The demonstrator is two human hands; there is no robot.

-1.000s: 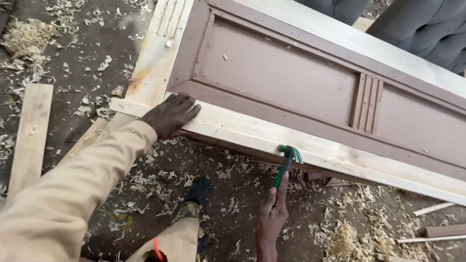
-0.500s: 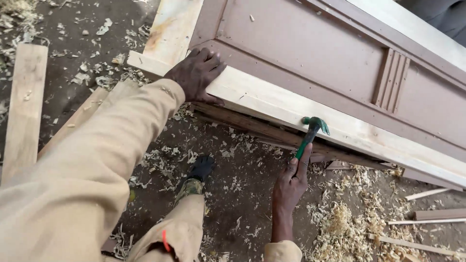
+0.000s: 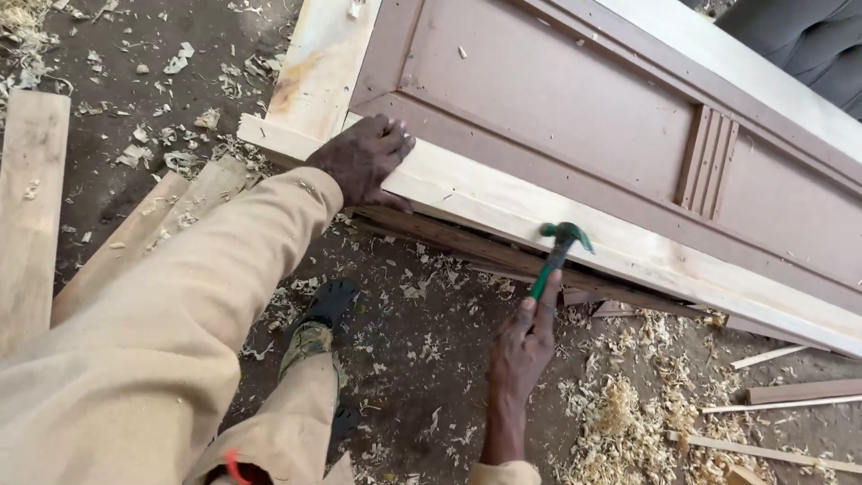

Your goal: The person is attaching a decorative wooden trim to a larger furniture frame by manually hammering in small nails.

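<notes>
Compared to a second ago, your left hand [image 3: 364, 160] hasn't left the pale wooden rail [image 3: 503, 208], still flat with fingers spread, and the view has crept closer. Your right hand [image 3: 523, 346] keeps its grip on the green hammer [image 3: 557, 253], head up against the rail's edge. The handle's lower end is buried in your fist. The brown panel [image 3: 557, 99] beyond both hands runs out of frame.

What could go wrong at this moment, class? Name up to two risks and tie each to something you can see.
1. The left hand lies flat on the pale wooden rail, the same rail where the green hammer in the right hand meets its edge; a glancing blow might reach the fingers.
2. Wood shavings cover the ground around the shoe, so footing could slip.
</notes>
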